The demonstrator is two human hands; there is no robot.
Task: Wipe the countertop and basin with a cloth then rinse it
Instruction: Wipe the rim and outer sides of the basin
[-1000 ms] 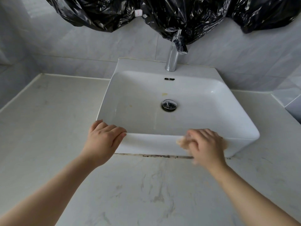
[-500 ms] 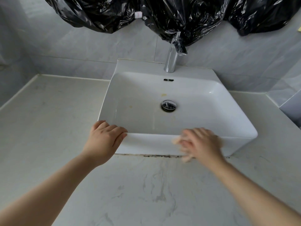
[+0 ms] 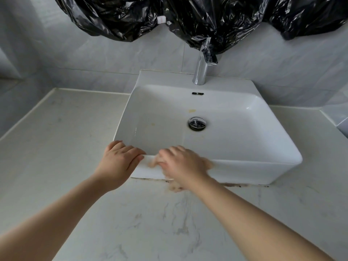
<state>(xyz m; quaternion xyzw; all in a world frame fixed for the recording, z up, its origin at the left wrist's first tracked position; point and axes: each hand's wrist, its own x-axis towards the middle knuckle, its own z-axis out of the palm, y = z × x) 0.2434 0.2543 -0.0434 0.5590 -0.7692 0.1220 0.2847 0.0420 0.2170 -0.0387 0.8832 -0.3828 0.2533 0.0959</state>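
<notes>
Along the front rim of the basin (image 3: 244,166), the right hand (image 3: 182,164) has swept leftward from the rim's right half and is now just beside the left hand (image 3: 120,162), blurred with motion. Its fingers (image 3: 169,150) curl over the pale cloth (image 3: 175,188), pressed to the basin's front wall with an end hanging down to the counter (image 3: 56,147). The left fingers lie relaxed on the near-left corner, holding nothing. The front edge looks nearly covered, but the bowl's yellow stains (image 3: 192,110) remain and rinsing is not yet done

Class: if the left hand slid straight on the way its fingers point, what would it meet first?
Probably the blurred beige cloth held by the right hand, close along the white ceramic basin's front rim.
</notes>
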